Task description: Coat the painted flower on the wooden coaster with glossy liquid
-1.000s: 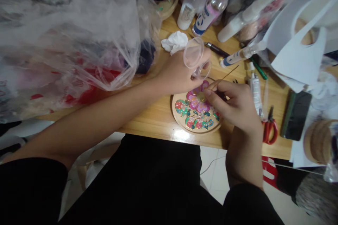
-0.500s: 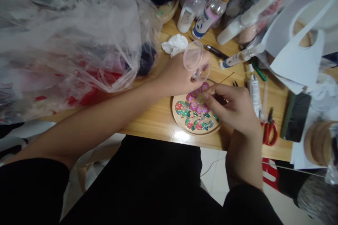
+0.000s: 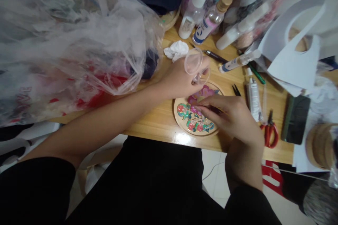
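Left hand (image 3: 185,79) gripping small clear cups (image 3: 193,61), right hand (image 3: 228,112) pinching a mostly hidden thin stick (image 3: 221,111), fingertips hovering over a flower-patterned round board (image 3: 182,123)

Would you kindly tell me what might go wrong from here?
The clear cups in the left hand might tip onto the round board. The right hand, close over the purple-pink flower, could smudge it if it is wet. The board lies near the table's front edge, so a bump might knock it off.
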The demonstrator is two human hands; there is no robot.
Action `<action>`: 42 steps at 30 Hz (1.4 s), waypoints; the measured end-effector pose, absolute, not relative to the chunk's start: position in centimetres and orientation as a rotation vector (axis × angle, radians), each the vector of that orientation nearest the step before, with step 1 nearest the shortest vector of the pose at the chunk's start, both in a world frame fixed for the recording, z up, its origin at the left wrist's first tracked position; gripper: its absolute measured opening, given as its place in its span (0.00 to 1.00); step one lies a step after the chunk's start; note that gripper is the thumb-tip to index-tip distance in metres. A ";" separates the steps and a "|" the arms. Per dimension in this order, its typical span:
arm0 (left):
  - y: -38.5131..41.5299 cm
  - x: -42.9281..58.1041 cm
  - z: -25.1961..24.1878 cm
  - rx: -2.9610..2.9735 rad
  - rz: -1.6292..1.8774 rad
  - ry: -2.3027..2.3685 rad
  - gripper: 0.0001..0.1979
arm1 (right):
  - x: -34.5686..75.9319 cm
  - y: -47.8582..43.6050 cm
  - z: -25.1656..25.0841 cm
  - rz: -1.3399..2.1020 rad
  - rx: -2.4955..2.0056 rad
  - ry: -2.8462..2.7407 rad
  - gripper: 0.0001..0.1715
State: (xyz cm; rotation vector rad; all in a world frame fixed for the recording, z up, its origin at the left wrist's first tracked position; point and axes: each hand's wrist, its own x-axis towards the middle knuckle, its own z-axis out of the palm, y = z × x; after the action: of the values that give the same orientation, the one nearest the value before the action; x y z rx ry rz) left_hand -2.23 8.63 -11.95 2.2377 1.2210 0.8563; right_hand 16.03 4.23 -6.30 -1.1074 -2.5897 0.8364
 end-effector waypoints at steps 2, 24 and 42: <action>8.6 -2.2 -11.9 2.233 0.837 1.218 0.07 | 16.0 4.1 -6.3 0.799 -1.110 -2.595 0.10; 8.8 -2.1 -12.0 2.233 0.873 1.186 0.08 | 14.5 0.8 -4.9 -0.141 -0.940 -2.918 0.15; 8.8 -2.2 -11.9 2.196 0.876 1.181 0.08 | 14.1 1.9 -4.9 -0.264 -0.979 -2.938 0.18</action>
State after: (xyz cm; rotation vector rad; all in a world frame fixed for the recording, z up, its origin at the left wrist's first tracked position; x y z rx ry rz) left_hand -2.19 8.80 -11.90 2.1961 1.1812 0.8756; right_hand 14.13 1.88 -4.95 -0.9787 -2.9384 -0.2641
